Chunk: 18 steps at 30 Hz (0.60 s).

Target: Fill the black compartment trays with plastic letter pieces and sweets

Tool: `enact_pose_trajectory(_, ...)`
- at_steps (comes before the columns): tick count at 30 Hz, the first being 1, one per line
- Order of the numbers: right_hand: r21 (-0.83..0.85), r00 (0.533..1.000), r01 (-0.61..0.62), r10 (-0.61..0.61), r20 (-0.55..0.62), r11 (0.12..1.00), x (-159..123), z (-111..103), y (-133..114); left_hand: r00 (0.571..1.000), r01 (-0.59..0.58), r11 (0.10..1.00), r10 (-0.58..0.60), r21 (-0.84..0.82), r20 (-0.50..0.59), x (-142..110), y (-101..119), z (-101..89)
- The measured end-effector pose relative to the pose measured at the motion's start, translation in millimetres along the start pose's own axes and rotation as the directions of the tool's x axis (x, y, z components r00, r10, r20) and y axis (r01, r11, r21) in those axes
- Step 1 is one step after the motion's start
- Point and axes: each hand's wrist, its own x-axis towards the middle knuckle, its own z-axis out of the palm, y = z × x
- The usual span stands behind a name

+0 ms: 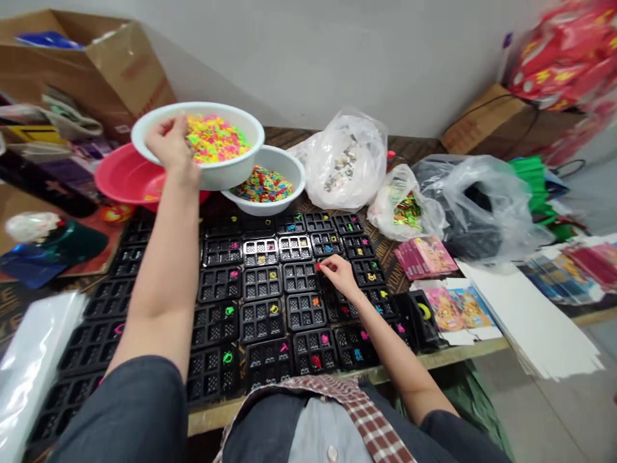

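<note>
My left hand (pixel 169 143) reaches into a white bowl (pixel 159 122) heaped with small neon-coloured pieces (pixel 216 137); its fingers curl down among them, and I cannot make out what they hold. My right hand (pixel 337 272) rests on the black compartment trays (pixel 263 283), its fingertips pinched on a small red piece (pixel 318 266) over one cell. Many cells hold single coloured pieces. A second white bowl (pixel 284 162) of mixed coloured pieces stands just behind the trays.
A red basin (pixel 120 177) sits under the left bowl, with a cardboard box (pixel 91 64) behind it. Plastic bags (pixel 349 157) lie at the back right. Pink packets (pixel 425 256), printed cards (pixel 456 308) and white sheets (pixel 530 321) lie at the right. Clear bags (pixel 29 366) lie at the left edge.
</note>
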Motion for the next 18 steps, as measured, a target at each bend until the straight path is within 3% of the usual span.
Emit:
enact_pose_trajectory(2,-0.012,0.996,-0.008,0.007,-0.088,1.0,15,-7,7,0.998,-0.055,0.998,0.055,0.036,0.015,-15,-8,-3.3)
enact_pose_trajectory(3,-0.028,0.991,-0.013,0.009,-0.137,1.0,26,-11,11,0.998,-0.023,0.999,0.021,0.029,0.066,-31,-15,-7.8)
enact_pose_trajectory(4,-0.052,0.983,-0.019,0.009,-0.183,0.998,40,-13,15,0.997,0.032,0.999,-0.031,-0.011,0.064,-51,-25,-13.7)
enact_pose_trajectory(5,-0.079,0.975,-0.028,0.01,-0.221,0.996,55,-15,20,0.98,0.164,0.986,-0.159,-0.034,0.12,-74,-36,-20.8)
enact_pose_trajectory(6,-0.11,0.969,-0.038,0.01,-0.247,0.993,71,-15,24,0.934,0.321,0.947,-0.312,-0.026,0.17,-97,-48,-28.7)
enact_pose_trajectory(8,-0.177,0.964,-0.074,0.025,-0.263,0.981,102,-12,32,0.796,0.573,0.817,-0.573,0.061,0.193,-143,-73,-46.5)
enact_pose_trajectory(10,-0.243,0.97,-0.115,0.056,-0.235,0.963,129,-6,40,0.657,0.724,0.68,-0.731,0.117,0.185,-180,-97,-66.1)
enact_pose_trajectory(11,-0.273,0.976,-0.128,0.071,-0.207,0.954,139,-4,43,0.608,0.768,0.629,-0.775,0.12,0.174,-195,-108,-76.3)
enact_pose_trajectory(14,-0.338,0.986,-0.128,0.083,-0.144,0.932,150,5,42,0.53,0.841,0.537,-0.842,0.064,0.098,-224,-130,-105.3)
enact_pose_trajectory(16,-0.334,0.988,-0.086,0.038,-0.147,0.939,138,11,29,0.51,0.86,0.511,-0.858,-0.001,0.057,-233,-137,-119.8)
enact_pose_trajectory(18,-0.266,0.994,0.03,-0.057,-0.093,0.964,112,20,5,0.506,0.862,0.504,-0.862,-0.06,0.024,-236,-142,-128.0)
